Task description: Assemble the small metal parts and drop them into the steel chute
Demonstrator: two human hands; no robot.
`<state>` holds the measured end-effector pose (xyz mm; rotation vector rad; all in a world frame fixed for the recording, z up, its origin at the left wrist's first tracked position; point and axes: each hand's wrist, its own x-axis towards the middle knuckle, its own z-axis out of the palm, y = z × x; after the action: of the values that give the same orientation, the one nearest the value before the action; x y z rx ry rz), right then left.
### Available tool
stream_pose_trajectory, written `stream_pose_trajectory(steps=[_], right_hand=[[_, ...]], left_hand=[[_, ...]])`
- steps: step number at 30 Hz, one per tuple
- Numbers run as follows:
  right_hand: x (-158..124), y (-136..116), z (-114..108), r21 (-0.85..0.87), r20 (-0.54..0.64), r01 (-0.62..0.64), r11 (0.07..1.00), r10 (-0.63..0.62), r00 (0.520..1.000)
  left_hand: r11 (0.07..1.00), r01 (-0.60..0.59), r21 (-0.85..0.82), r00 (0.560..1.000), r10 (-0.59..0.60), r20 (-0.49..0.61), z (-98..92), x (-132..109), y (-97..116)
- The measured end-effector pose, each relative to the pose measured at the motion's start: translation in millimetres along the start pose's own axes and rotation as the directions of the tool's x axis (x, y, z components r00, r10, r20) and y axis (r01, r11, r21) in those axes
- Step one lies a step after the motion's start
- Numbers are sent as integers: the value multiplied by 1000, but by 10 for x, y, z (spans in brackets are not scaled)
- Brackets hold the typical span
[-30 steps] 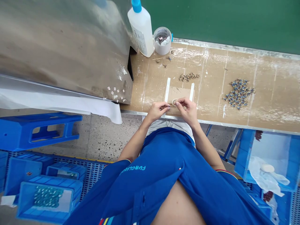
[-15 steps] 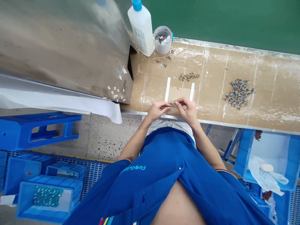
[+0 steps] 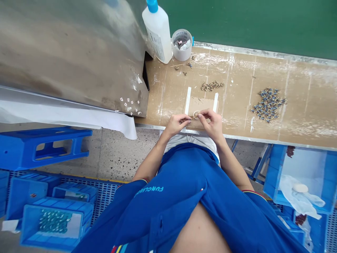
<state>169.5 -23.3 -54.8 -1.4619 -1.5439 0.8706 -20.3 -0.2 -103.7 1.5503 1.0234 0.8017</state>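
While the left hand (image 3: 178, 125) and right hand (image 3: 211, 123) are meeting over a cardboard-covered bench (image 3: 237, 117), fingertips are closing on a small pale ring (image 3: 196, 114).

Curled right-hand fingers (image 3: 203, 114) are pinching the ring, which is sitting between the hands, nearer the right. A thin pin (image 3: 192, 118) is running almost level from the clenched left fingertips (image 3: 189, 120) to the ring.

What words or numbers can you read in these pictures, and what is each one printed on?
"FUNCLUB", in pale letters on the blue jacket; the last letters are hard to make out.
The label on the white plastic bottle has print too small and blurred to read.
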Motion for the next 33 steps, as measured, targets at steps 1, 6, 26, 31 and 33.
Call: stream_pose_trajectory(steps=[1, 6, 26, 31, 33], right_hand=[[6, 17, -20, 2, -31, -9, 1000, 9, 999], [17, 120, -70, -48, -126, -2, 999, -4, 992], [1029, 928, -154, -461, -137, -60, 885, -5, 991], [1099, 1003, -70, -496, -171, -80, 865, -7, 985], [1105, 1028, -75, -499, -160, -55, 865, -29, 987]], left_hand=[[1000, -3, -6, 1000, 3, -2, 0, 0, 0], [1000, 25, -14, 1000, -25, -11, 6, 1, -9], [1000, 18, -1, 998, -18, -68, 40, -3, -25], [999, 39, -8, 998, -40, -58, 32, -1, -8], [999, 41, -7, 998, -42, -51, 28, 1, -2]])
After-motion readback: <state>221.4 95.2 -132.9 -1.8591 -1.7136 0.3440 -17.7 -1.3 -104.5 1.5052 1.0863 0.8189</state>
